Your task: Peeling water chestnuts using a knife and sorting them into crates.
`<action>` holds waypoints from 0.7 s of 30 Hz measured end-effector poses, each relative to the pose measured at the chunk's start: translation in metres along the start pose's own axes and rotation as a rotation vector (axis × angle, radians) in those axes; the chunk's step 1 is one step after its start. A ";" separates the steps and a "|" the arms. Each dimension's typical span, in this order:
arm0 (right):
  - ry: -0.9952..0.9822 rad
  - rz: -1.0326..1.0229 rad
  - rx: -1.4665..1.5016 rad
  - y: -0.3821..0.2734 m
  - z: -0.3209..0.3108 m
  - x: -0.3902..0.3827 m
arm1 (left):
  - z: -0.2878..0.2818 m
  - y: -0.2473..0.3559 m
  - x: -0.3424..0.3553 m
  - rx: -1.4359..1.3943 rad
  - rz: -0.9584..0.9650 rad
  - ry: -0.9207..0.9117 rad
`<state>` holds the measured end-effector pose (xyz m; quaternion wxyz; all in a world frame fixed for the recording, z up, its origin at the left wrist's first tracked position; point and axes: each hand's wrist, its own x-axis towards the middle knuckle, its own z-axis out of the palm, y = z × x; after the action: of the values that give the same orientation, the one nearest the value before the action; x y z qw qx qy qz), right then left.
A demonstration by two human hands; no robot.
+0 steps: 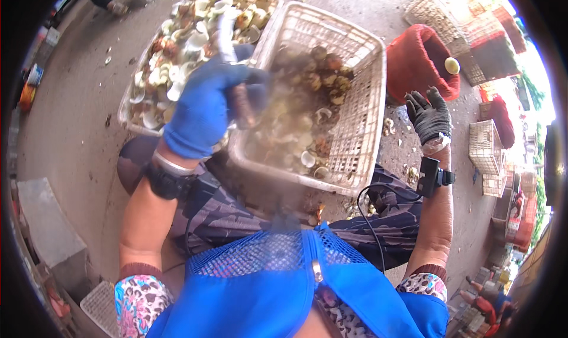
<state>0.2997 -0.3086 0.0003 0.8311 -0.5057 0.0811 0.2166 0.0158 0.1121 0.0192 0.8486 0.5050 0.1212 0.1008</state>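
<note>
You are in the middle of working through shellfish, as I judge it: your left hand (204, 104), in a blue glove, is raised in front of you and closed around a brownish, elongated thing (241, 104), likely a tool or a shell, though motion blur keeps me from telling which. Just past that hand sits the white basket (355, 101) tilted on your lap, holding unopened dark clams (322, 72) at its far end and pale shells nearer you. Beyond your left hand's knuckles lies a second basket (133, 110) heaped with opened shells.

Your right hand (431, 116), in a black glove, hangs well out to the right of the white basket, fingers spread wide and holding nothing; a red mesh bag (417, 60) stands just beyond it.

The next move, I would say, calls for the empty right hand to come back over the basket rim and pick a clam, while the left wrist stays bent with its grip firm.
</note>
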 end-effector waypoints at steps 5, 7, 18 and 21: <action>0.059 0.237 -0.189 0.107 0.070 0.033 | 0.015 0.011 0.034 0.334 0.248 -0.088; -0.006 0.299 -0.368 0.145 0.096 0.050 | 0.017 0.017 0.044 0.353 0.241 -0.037; -0.175 -0.035 -1.752 0.332 0.086 0.139 | 0.002 0.015 0.071 0.350 -0.161 0.116; -0.143 -0.039 -1.847 0.343 0.099 0.143 | -0.011 0.010 0.078 0.279 -0.211 0.138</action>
<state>0.2679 -0.0472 -0.2794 0.1049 -0.9541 -0.1839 0.2119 0.0863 0.1489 0.0153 0.7657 0.5944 0.2442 0.0280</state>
